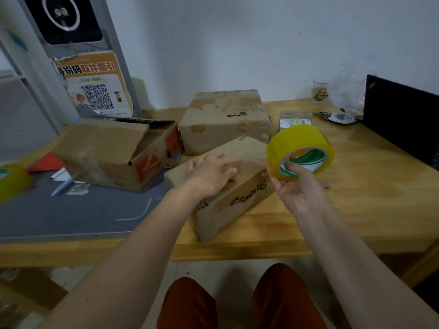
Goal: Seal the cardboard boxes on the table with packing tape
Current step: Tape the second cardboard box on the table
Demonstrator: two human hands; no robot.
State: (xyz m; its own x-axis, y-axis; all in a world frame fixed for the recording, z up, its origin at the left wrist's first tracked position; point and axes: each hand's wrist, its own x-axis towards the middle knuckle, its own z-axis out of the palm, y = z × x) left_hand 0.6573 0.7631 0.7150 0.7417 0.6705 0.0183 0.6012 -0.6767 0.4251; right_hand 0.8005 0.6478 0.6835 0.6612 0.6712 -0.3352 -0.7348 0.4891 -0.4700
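Left hand (pixel 212 173) flat with fingers spread on the small box (pixel 228 184) near the table (pixel 356 198) edge, likely to keep it steady; right hand (pixel 294 186) gripping the tape roll (pixel 300 153) just beside, fingers through its core, ready for pulling.

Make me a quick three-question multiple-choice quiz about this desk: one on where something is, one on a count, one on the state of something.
1. Where is the second, unheld tape roll?
A. At the far left edge
B. On the laptop
C. Inside the open box

2. How many cardboard boxes are on the table?
A. Two
B. Three
C. Five

3. What is the left hand doing?
A. Gripping a pen
B. Hanging off the table
C. Pressing flat on the nearest box

Answers:
1 A: the spare tape roll lies at the far left.
2 B: the open box, back box and nearest box.
3 C: the left hand lies flat on it; the right hand holds the yellow tape roll.
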